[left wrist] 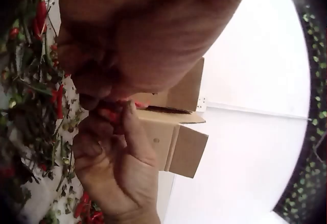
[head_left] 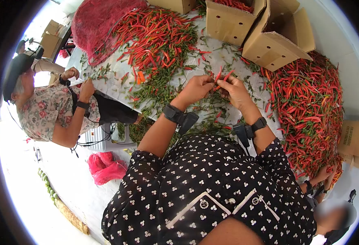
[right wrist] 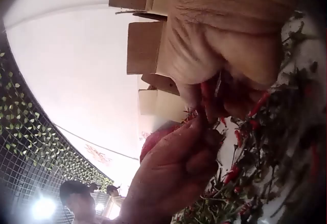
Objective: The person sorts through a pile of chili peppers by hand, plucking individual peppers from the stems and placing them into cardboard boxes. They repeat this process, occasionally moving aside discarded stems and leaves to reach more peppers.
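Both hands meet above the table, fingers nearly touching. In the head view my left hand (head_left: 196,88) curls its fingers near a red chili (head_left: 218,73), which stands up between thumb and fingers. My right hand (head_left: 237,93) pinches another red chili (head_left: 228,76) between thumb and forefinger. The left wrist view has my left hand (left wrist: 138,35) large at the top and my right hand (left wrist: 120,173) below it. In the right wrist view my right hand (right wrist: 225,35) covers the top, with red chili (right wrist: 207,94) at its fingers; my left hand (right wrist: 171,170) is below.
Red chilies (head_left: 306,106) are heaped on the right, more (head_left: 159,36) at the back left beside a red net bag (head_left: 93,28). Cardboard boxes (head_left: 269,51) stand at the back. Green stems (head_left: 155,90) litter the table. A person (head_left: 52,106) works at the left, another at lower right.
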